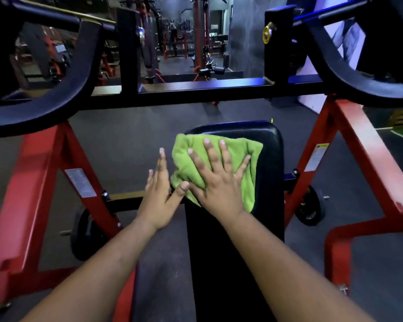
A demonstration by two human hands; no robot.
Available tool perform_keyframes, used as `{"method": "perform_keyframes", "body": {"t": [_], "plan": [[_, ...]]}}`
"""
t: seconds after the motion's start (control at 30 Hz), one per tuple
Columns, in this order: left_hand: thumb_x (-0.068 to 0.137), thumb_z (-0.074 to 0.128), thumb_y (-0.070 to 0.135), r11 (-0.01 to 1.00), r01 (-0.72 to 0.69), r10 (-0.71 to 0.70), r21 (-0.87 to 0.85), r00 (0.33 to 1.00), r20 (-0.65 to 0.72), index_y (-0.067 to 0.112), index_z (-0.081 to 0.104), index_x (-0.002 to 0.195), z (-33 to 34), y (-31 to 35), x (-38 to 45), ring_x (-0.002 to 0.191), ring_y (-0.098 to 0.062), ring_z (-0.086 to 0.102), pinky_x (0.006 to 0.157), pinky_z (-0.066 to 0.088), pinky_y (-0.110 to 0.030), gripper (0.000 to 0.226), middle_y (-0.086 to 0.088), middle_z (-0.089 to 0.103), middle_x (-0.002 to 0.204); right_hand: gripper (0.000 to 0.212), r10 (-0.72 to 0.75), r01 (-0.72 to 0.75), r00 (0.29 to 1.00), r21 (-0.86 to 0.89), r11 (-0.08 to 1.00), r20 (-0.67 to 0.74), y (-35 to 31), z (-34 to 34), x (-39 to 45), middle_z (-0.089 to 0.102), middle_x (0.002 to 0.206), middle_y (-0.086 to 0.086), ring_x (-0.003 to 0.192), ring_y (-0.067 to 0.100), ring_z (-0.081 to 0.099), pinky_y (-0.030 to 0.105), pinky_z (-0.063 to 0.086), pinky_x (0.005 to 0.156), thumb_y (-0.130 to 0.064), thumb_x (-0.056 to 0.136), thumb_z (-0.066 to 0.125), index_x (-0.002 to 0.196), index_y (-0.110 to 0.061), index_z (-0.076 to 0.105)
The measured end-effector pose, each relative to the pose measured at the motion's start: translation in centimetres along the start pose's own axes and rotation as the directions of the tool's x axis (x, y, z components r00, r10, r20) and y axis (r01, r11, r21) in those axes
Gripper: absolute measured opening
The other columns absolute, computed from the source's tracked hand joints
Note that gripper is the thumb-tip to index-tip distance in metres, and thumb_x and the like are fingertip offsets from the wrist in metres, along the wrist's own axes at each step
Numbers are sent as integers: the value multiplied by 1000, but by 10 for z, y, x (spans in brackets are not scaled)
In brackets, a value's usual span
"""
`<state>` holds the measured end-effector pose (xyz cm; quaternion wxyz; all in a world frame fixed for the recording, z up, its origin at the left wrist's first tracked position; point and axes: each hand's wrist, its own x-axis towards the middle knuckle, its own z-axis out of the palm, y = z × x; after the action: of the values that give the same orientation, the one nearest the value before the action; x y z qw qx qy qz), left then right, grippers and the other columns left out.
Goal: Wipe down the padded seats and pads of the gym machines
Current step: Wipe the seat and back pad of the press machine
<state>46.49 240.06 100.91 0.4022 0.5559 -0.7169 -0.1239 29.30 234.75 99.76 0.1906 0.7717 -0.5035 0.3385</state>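
Observation:
A long black padded bench (269,159) runs away from me down the middle of the view. A crumpled green cloth (248,182) lies on its far end, hanging a little over the left edge. My right hand (215,180) presses flat on the cloth with fingers spread. Beside the pad's left edge, my left hand (159,191) is held with straight fingers, its thumb touching the cloth's lower left corner.
Red frame legs (356,145) of the machine stand on both sides of the bench. Black curved lever arms (63,98) and a black crossbar (196,94) pass above it. Black weight plates (84,233) sit low on each side. Dark rubber floor surrounds the bench; more machines stand behind.

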Motion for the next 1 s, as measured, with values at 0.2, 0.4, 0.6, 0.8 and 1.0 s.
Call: {"method": "perform_keyframes", "body": {"t": [0.2, 0.4, 0.6, 0.8, 1.0], "plan": [[85, 12, 90, 970, -92, 72, 225, 993, 93, 26, -22, 157, -11, 15, 7, 154, 2, -18, 129, -7, -41, 102, 8, -22, 169, 85, 51, -49, 995, -17, 999, 83, 25, -14, -3, 7, 172, -5, 159, 30, 4, 92, 8, 97, -59, 86, 55, 160, -47, 14], [81, 16, 94, 997, 19, -15, 79, 999, -53, 21, -16, 158, -9, 23, 7, 151, 6, -18, 128, -5, -40, 111, 11, -19, 167, 80, 135, -136, 990, 41, 990, 30, -23, -8, 46, 2, 172, -5, 158, 34, -2, 91, -9, 97, -69, 85, 43, 159, -48, 17], [86, 8, 88, 928, -93, 63, 361, 994, 94, 24, -20, 158, -11, 29, 6, 155, -7, -21, 128, -9, -46, 101, 4, -26, 168, 87, -200, 203, 977, -26, 979, 75, 47, 6, -81, 21, 169, 2, 157, 28, 11, 85, 20, 103, -60, 80, 56, 159, -39, 24], [90, 8, 85, 712, -267, 136, 649, 960, 246, 16, -13, 162, 26, 32, 10, 156, -18, -25, 125, -5, -62, 102, -1, -26, 168, 80, 119, -121, 992, 68, 990, 34, 116, -27, -4, 5, 172, 10, 158, 32, 0, 81, 13, 111, -47, 93, 43, 162, -33, 6], [90, 20, 85, 656, -258, 162, 709, 966, 201, 12, 2, 164, 41, 21, 13, 159, -24, -8, 123, 5, -68, 106, -4, -10, 173, 78, 211, -221, 975, 164, 961, 72, 117, -30, 17, 2, 172, -6, 159, 27, 0, 73, 22, 116, -75, 94, 32, 159, -33, 25]]}}
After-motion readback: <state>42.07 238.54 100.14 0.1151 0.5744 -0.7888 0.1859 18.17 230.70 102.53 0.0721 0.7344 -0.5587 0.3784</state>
